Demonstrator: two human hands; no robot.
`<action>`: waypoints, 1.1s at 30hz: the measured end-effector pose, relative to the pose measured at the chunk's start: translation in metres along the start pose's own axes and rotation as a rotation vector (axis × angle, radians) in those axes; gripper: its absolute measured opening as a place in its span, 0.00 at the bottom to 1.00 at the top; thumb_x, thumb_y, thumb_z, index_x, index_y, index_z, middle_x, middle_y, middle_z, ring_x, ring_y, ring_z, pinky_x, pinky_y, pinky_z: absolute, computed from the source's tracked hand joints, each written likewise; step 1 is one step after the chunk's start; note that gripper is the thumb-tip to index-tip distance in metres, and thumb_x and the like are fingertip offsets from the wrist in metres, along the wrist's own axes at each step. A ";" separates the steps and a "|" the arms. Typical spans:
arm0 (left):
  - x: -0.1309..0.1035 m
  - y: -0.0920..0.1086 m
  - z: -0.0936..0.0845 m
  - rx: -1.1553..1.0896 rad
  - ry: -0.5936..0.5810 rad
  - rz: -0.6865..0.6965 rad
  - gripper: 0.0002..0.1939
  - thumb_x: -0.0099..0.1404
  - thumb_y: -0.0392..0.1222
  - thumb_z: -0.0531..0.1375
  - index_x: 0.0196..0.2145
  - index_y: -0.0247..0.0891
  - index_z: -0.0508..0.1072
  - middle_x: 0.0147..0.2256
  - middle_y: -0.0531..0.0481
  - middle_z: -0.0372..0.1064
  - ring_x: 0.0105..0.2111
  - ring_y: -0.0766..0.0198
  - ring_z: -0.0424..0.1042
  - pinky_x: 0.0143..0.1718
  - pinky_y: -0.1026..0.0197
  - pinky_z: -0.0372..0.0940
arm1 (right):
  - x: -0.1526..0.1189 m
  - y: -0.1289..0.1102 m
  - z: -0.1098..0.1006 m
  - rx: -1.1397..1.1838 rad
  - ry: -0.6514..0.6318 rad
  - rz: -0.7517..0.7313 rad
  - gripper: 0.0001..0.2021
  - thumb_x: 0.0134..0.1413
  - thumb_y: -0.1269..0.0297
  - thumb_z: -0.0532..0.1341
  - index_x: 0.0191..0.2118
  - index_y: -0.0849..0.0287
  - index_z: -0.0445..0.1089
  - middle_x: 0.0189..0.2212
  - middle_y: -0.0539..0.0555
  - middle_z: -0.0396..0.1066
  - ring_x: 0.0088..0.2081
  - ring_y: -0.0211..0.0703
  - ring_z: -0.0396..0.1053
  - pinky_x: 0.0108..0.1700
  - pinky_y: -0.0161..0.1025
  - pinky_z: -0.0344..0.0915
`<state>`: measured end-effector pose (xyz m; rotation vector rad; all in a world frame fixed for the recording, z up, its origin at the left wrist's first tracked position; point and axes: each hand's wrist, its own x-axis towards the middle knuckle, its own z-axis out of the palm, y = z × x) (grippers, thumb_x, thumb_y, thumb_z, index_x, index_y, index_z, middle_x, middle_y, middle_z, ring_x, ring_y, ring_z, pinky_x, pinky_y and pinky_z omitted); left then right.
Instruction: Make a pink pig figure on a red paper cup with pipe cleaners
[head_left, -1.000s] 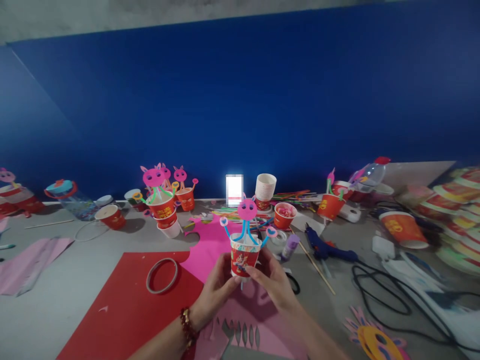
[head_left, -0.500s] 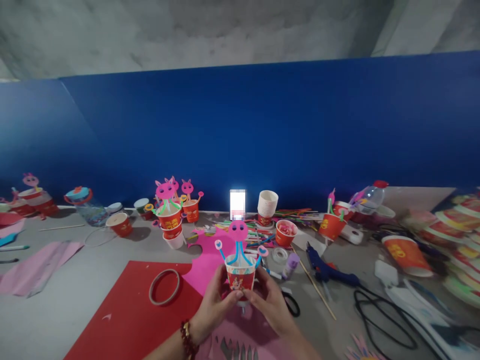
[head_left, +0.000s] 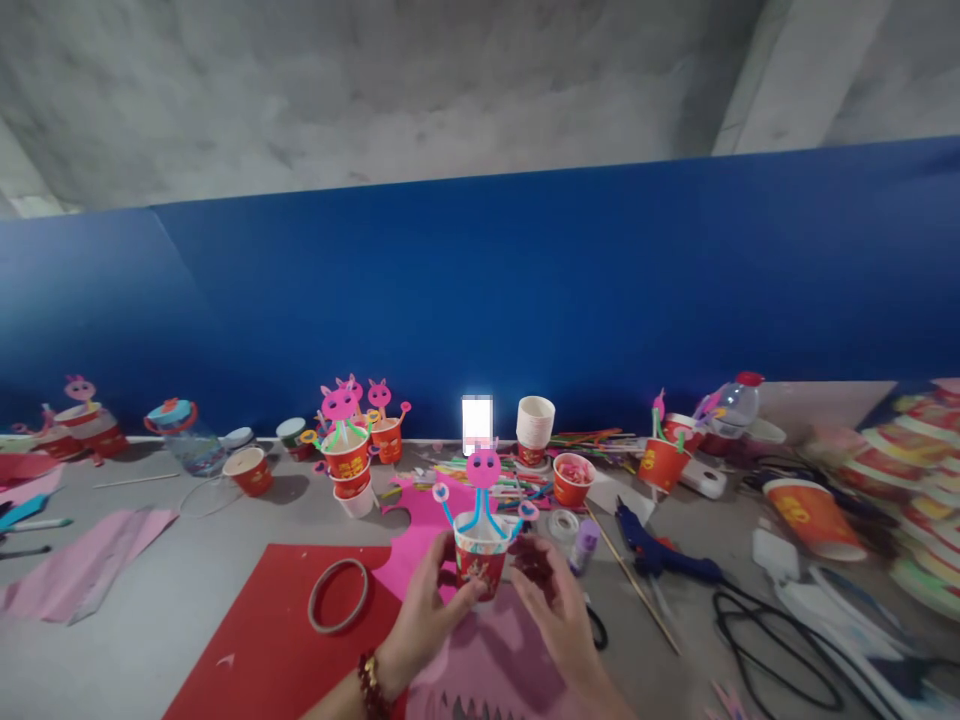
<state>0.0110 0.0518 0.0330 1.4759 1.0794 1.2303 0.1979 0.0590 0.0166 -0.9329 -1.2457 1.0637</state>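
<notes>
A red paper cup (head_left: 480,572) with a white rim is gripped by my left hand (head_left: 426,608), its thumb across the front. From the cup rise blue pipe-cleaner-like strips, a pink face cutout (head_left: 484,467) with eyes, and two small round hand shapes at the sides. To the right of the cup, my right hand (head_left: 553,602) has its fingers curved and apart, with a gap between it and the cup. Pink paper (head_left: 495,655) lies beneath the hands. Black-handled scissors (head_left: 596,628) are partly hidden behind my right hand.
Red sheet (head_left: 255,620) with a tape ring (head_left: 337,596) lies left. Finished-looking cup figures (head_left: 349,465) stand behind it. A blue glue gun (head_left: 664,548) with a looped black cord, a glue stick (head_left: 585,545) and a wooden stick (head_left: 637,590) lie right. Stacked cups (head_left: 535,422) stand at the back.
My right hand has let go of the cup and moved slightly right, its fingers now apart. My left hand still holds the cup. The camera view has tilted up a little.
</notes>
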 end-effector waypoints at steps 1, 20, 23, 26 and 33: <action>0.001 -0.003 -0.001 -0.005 0.017 -0.004 0.29 0.63 0.50 0.64 0.57 0.40 0.63 0.51 0.39 0.69 0.41 0.55 0.73 0.42 0.54 0.70 | -0.001 -0.004 0.000 -0.043 0.034 -0.026 0.15 0.53 0.54 0.67 0.45 0.54 0.72 0.38 0.58 0.75 0.38 0.52 0.73 0.42 0.44 0.71; 0.005 -0.021 -0.010 0.006 0.128 0.086 0.18 0.70 0.51 0.54 0.52 0.41 0.66 0.49 0.41 0.68 0.49 0.53 0.69 0.51 0.50 0.64 | 0.129 -0.117 0.051 -0.469 -0.217 -0.384 0.10 0.62 0.55 0.58 0.36 0.54 0.71 0.22 0.49 0.70 0.24 0.42 0.67 0.28 0.36 0.59; 0.002 -0.024 -0.005 0.120 0.047 0.094 0.12 0.72 0.48 0.52 0.47 0.41 0.70 0.44 0.43 0.70 0.46 0.54 0.69 0.50 0.52 0.63 | 0.180 -0.117 0.089 -0.579 -0.288 -0.490 0.09 0.63 0.57 0.57 0.36 0.54 0.70 0.23 0.49 0.72 0.25 0.41 0.67 0.29 0.34 0.56; 0.003 -0.029 -0.003 0.235 -0.043 0.186 0.10 0.71 0.44 0.53 0.40 0.40 0.72 0.39 0.43 0.70 0.41 0.54 0.70 0.45 0.54 0.65 | 0.221 -0.106 0.128 -0.616 -0.319 -0.537 0.06 0.61 0.62 0.59 0.33 0.55 0.71 0.22 0.48 0.71 0.25 0.40 0.66 0.29 0.33 0.53; 0.016 -0.044 -0.007 0.293 -0.082 0.146 0.05 0.63 0.35 0.58 0.34 0.36 0.75 0.36 0.40 0.71 0.38 0.53 0.72 0.42 0.54 0.66 | 0.257 -0.079 0.182 -0.655 -0.356 -0.597 0.03 0.58 0.68 0.60 0.34 0.57 0.72 0.26 0.51 0.74 0.28 0.42 0.67 0.30 0.34 0.50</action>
